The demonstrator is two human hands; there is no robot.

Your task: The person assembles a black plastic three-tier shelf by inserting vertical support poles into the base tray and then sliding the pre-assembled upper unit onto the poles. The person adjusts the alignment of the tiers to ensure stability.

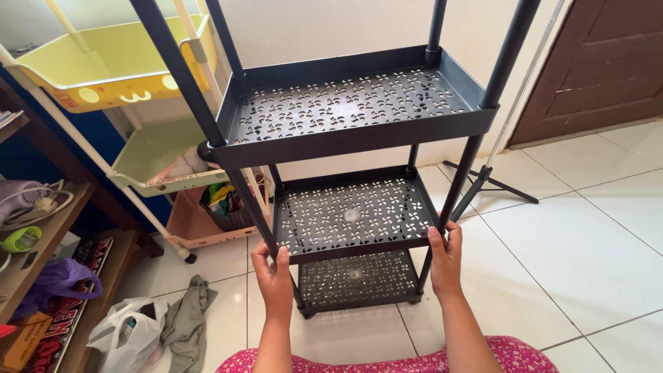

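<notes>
A dark grey plastic rack [349, 141] with three perforated shelves stands on the white tiled floor in front of me. My left hand [275, 276] grips the near-left corner post at the middle shelf [352, 211]. My right hand [445, 259] grips the near-right post at the same height. The top shelf [345, 103] and the bottom shelf [356, 276] hold nothing that I can see. My knees in pink patterned cloth [414, 362] show at the bottom edge.
A pastel trolley [124, 62] with yellow, green and pink trays stands at the left, with a wooden shelf unit [41, 235] beside it. A white plastic bag [128, 335] and a grey cloth [186, 321] lie on the floor. A black tripod foot [494, 183] and a brown door [601, 62] are at the right.
</notes>
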